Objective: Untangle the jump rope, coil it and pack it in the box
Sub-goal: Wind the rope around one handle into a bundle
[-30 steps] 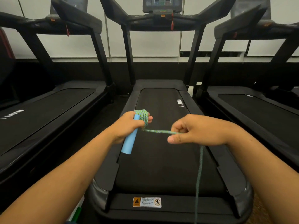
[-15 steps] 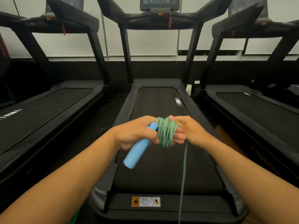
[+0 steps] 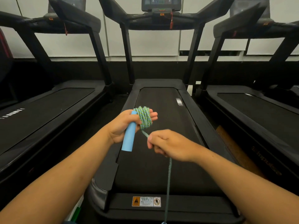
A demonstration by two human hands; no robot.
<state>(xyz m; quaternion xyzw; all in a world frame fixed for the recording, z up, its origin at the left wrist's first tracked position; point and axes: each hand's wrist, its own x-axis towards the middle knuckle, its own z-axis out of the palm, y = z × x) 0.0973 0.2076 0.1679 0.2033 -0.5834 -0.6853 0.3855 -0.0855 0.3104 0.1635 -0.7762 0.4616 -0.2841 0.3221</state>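
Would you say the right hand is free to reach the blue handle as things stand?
Probably not right away: the right hand is closed on the rope, and the left hand already wraps the blue handle, though its lower end is exposed.

Two bare forearms, apparently sleeveless, no visible jewellery.

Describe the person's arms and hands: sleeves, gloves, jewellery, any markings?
Both forearms are bare up to the frame edge; no sleeves show. The left hand and right hand have no gloves, and no rings, watch, bands, tape or markings are visible. Fingernails look short and unpainted. The upper arms are out of frame.
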